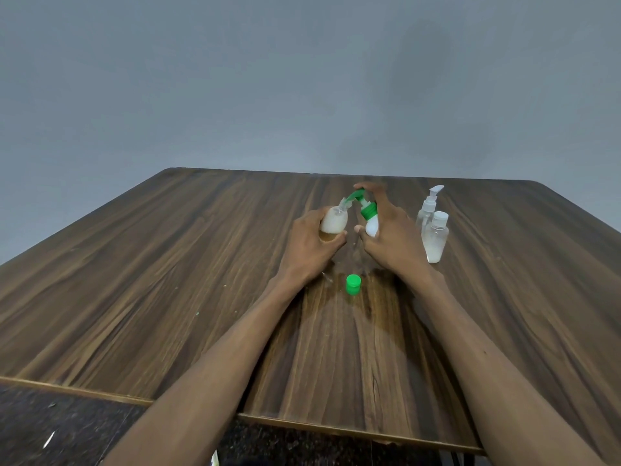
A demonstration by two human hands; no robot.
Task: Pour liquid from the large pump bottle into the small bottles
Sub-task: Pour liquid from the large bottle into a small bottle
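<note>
My right hand [389,237] is wrapped around the large pump bottle [370,223], white with a green pump head, and a finger rests on top of the pump. Its green nozzle reaches left to the open neck of a small clear bottle [334,220] holding whitish liquid. My left hand [311,245] grips that small bottle and tilts it toward the nozzle. A loose green cap [353,284] lies on the wooden table [168,280] in front of both hands.
To the right of my right hand stand two clear bottles: a small capped one [436,238] with whitish liquid at the bottom, and a pump bottle [428,206] behind it. Dark floor shows below the table's near edge.
</note>
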